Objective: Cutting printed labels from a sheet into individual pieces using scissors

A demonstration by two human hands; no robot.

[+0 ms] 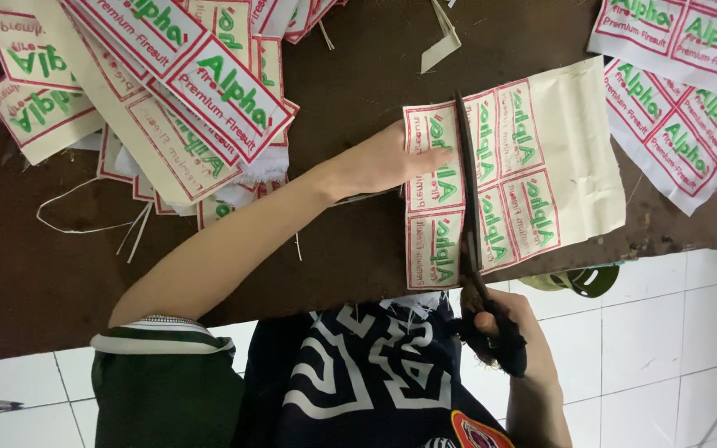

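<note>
A cream fabric sheet (578, 141) printed with red-framed green-lettered labels lies on the brown table (358, 66). My left hand (387, 162) presses flat on the sheet's left column of labels, fingers pointing right. My right hand (518, 342), below the table edge, grips the dark handles of black scissors (468, 207). Their long blades run up the sheet between its first and second label columns, with the tip near the sheet's top edge.
A heap of cut label pieces (192, 99) covers the table's upper left. More printed sheets (682, 91) lie at the upper right. Thin cream offcut strips (85, 226) and a folded scrap (441, 37) lie loose. A green object (591, 280) hangs by the table edge over white floor tiles (674, 340).
</note>
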